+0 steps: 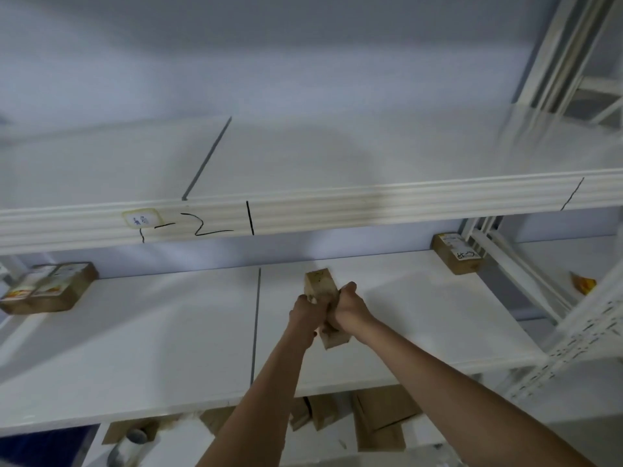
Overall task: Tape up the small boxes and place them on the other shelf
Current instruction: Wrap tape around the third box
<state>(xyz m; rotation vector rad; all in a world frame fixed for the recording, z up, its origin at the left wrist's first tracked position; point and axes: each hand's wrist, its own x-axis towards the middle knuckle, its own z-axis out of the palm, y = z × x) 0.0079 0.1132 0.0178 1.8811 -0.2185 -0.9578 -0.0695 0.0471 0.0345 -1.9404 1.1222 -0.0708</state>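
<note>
- Storeroom or warehouse: white metal shelving point(303, 210) with a hand-marked beam is seen above the fingers point(347, 291).
- Labelled cardboard boxes point(50, 288) are shelved left and right of them; flattened cartons point(381, 419) below.

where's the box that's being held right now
In the head view the small box is centre frame, gripped by the left hand and right hand above the middle shelf.

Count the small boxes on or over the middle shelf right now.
3. One box lies at the far left, one at the back right by the upright, and one is gripped by both hands above the shelf. More cardboard below is unclear.
</note>
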